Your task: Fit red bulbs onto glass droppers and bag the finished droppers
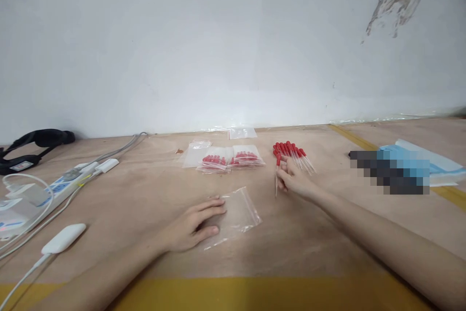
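Note:
My left hand (194,226) lies flat with fingers spread on an empty clear zip bag (240,214) on the wooden table. My right hand (293,180) is closed on a single red-bulbed glass dropper (277,175), which points down toward me. Just beyond that hand lies a loose pile of red-bulbed droppers (293,153). Two filled bags of droppers (231,159) rest further left, with an empty bag (196,152) beside them.
Another empty bag (242,132) lies by the white wall. A power strip (61,185) with cables and white adapters (63,238) occupies the left side, with a black strap (36,142) behind. Blue-white packaging (429,163) sits at right. Yellow tape (255,294) marks the near edge.

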`<move>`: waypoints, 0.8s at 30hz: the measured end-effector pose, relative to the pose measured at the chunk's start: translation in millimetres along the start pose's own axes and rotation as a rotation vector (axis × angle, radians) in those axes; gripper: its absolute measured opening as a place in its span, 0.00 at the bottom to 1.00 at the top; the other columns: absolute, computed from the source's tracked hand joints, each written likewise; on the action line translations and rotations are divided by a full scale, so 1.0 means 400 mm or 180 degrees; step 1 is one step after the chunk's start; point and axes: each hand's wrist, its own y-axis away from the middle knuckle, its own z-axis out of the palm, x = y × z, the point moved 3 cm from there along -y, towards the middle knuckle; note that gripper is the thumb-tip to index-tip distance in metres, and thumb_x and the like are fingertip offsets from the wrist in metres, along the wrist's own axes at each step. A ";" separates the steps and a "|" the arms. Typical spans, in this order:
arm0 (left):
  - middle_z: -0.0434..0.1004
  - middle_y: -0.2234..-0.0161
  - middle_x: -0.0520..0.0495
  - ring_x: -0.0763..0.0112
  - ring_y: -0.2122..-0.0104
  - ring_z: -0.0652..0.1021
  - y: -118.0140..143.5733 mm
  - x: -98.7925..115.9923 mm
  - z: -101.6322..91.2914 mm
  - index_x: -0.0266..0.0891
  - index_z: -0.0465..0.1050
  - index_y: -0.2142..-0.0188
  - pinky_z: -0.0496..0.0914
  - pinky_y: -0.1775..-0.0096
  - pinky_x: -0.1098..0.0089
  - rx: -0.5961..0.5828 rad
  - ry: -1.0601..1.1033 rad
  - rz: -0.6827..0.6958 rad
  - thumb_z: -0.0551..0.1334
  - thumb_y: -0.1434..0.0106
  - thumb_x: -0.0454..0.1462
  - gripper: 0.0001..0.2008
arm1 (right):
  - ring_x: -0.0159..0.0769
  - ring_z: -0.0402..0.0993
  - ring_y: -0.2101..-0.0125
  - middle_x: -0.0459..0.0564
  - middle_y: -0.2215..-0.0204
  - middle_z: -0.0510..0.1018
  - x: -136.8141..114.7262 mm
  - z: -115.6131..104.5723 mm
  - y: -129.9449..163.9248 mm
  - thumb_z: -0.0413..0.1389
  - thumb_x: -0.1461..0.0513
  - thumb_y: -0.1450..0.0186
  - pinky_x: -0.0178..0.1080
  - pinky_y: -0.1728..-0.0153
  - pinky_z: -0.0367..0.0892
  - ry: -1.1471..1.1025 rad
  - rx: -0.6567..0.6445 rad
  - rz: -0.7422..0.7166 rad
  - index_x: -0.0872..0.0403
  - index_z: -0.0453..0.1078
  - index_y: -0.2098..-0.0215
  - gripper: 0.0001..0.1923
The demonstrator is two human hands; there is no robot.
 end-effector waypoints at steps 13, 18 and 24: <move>0.55 0.43 0.44 0.62 0.44 0.58 -0.117 0.018 0.044 0.43 0.60 0.47 0.57 0.46 0.60 0.0150 0.0019 0.0385 0.54 0.40 0.35 0.20 | 0.29 0.69 0.83 0.36 0.79 0.65 0.040 0.019 0.042 0.57 0.61 0.50 0.34 0.82 0.69 -0.1224 0.0629 0.0095 0.49 0.44 0.54 0.31; 0.59 0.47 0.42 0.62 0.48 0.63 -0.118 0.029 0.037 0.42 0.62 0.48 0.60 0.48 0.61 0.0253 0.0061 0.0340 0.54 0.39 0.38 0.19 | 0.31 0.72 0.78 0.39 0.78 0.69 0.035 0.035 0.063 0.57 0.57 0.47 0.36 0.76 0.71 -0.1636 0.0376 0.0366 0.49 0.49 0.60 0.22; 0.59 0.46 0.44 0.62 0.48 0.63 -0.120 0.035 0.033 0.44 0.57 0.45 0.59 0.48 0.61 0.0281 0.0126 0.0366 0.55 0.39 0.41 0.23 | 0.30 0.72 0.75 0.44 0.73 0.73 0.032 0.017 0.075 0.58 0.57 0.46 0.36 0.72 0.69 -0.1696 -0.0457 0.0308 0.52 0.57 0.65 0.15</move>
